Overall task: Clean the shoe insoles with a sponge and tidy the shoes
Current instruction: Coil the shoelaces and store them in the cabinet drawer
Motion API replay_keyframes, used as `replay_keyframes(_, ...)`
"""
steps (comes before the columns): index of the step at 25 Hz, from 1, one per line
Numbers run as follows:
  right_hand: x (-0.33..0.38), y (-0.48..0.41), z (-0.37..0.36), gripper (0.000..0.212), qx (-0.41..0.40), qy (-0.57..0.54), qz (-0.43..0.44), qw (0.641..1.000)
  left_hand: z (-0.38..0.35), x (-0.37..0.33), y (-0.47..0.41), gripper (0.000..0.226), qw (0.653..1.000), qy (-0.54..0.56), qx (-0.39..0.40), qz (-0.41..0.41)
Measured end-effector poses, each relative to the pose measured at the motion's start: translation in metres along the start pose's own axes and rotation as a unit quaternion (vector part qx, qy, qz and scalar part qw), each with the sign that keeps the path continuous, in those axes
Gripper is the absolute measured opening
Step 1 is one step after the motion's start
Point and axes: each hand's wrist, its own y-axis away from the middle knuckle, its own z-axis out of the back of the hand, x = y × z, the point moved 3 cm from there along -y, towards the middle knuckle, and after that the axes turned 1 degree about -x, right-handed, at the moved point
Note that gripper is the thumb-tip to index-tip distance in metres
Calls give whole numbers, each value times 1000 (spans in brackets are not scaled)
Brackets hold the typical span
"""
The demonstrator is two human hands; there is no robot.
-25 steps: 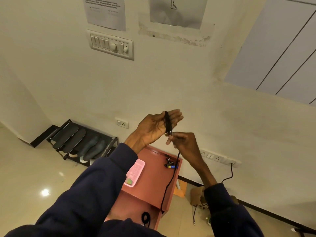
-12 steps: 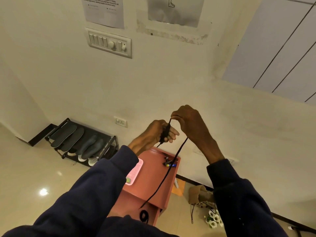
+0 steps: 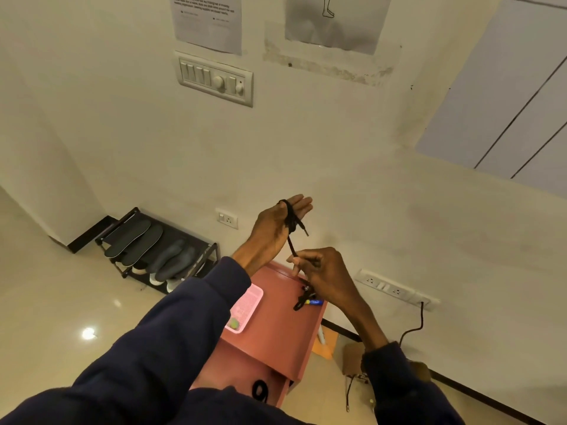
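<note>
A black shoelace (image 3: 291,221) is wound in loops around my left hand (image 3: 271,230), which is raised with its fingers straight. One short lace tip sticks out to the right. My right hand (image 3: 326,271) pinches the lace's free run just below, held taut between the two hands. Dark insoles (image 3: 135,239) lie side by side on a black shoe rack (image 3: 212,251) against the wall at left, with pale shoes (image 3: 156,279) beneath them. A small green-yellow sponge (image 3: 234,324) sits in a pink tray (image 3: 253,297).
The tray stands on a pink side table (image 3: 282,335) below my hands, beside a small black and blue object (image 3: 308,299). A coiled black lace (image 3: 260,391) lies on a lower shelf. A brown shoe (image 3: 352,358) sits on the floor at right, under a wall power strip (image 3: 395,291).
My right hand has come down from above the left hand to below it, carrying the lace round once more. The left hand's fingers have straightened. The long hanging tail is gone.
</note>
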Motion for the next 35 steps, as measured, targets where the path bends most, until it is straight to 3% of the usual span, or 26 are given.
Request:
replay_keyframes(2,11,-11,19,21,-5,98,60,993,11,7,-1,39,990,-140,-23,1)
replay_keyframes(5,20,-45,46,21,-15,264,150,953,11,20,8,46,959,-274,-29,66)
replay_keyframes(8,12,-67,56,20,-45,264,173,948,6,21,19,53,922,-347,13,171)
replay_keyframes(10,0,-69,54,21,-55,161,130,977,2,11,25,50,944,-245,18,222)
replay_keyframes(12,-15,-57,36,25,-32,67,72,995,-4,2,29,45,971,-57,15,230)
replay_keyframes(15,-32,-22,-7,21,32,-23,-8,999,2,-7,16,41,987,107,-4,120)
replay_keyframes(17,-30,-2,-24,21,64,-44,-26,997,16,-8,6,43,999,35,-11,36)
replay_keyframes(19,-19,1,-21,22,56,-21,-3,998,36,-4,2,42,994,-107,-33,1)
replay_keyframes(22,-1,-23,3,18,7,143,110,984,54,12,6,37,956,-286,-54,44)
replay_keyframes(25,0,-59,24,19,-12,269,172,948,38,20,19,52,927,-337,-22,163)
replay_keyframes(27,-11,-73,31,20,-30,222,154,962,23,14,26,58,925,-301,12,231)
replay_keyframes(29,-24,-70,23,21,-15,119,93,988,17,5,27,55,951,-171,2,259)
replay_keyframes(32,-39,-40,-11,23,24,12,4,1000,22,-7,20,47,979,41,-34,196)
replay_keyframes(34,-38,-16,-31,20,47,-43,-34,997,27,-11,14,43,987,82,-47,129)
replay_keyframes(35,-33,-7,-36,20,56,-50,-38,996,33,-12,10,42,993,50,-48,98)
